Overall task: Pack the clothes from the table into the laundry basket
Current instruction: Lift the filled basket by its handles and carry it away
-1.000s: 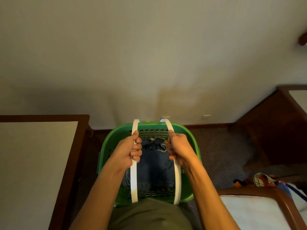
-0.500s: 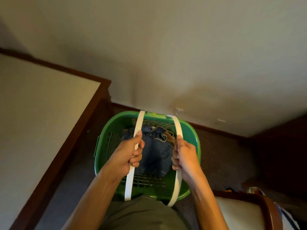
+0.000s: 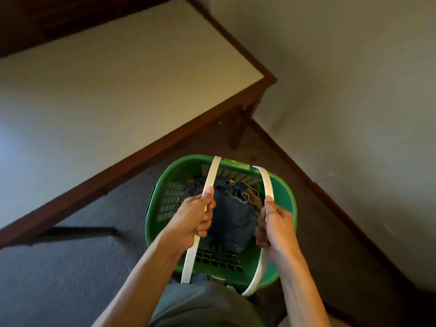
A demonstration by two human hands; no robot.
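A green plastic laundry basket with slotted walls [image 3: 286, 208] is held in front of the person's body, above a dark grey carpeted floor [image 3: 70, 274], and dark blue denim clothes [image 3: 233, 215] lie bunched inside it, with a frayed hem and a strip of brown showing near the far side. Two flat white plastic handles arch over the basket from its far rim to its near rim. The left hand [image 3: 192, 223] has its fingers curled round the left white handle [image 3: 211, 178], thumb laid along the top of the strap, and the right hand [image 3: 273, 228] is wrapped in the same way round the right white handle [image 3: 267, 182]; the two hands are apart, one at each side of the clothes. Olive-grey cloth [image 3: 200, 305] of the person's garment fills the lower middle of the view, just under the basket's near rim. To the left and beyond stands a table with a pale top and a dark brown wooden frame [image 3: 132, 74], one leg reaching down to the carpet near the basket. A plain beige wall [image 3: 354, 90] with a dark wooden baseboard runs along the right.
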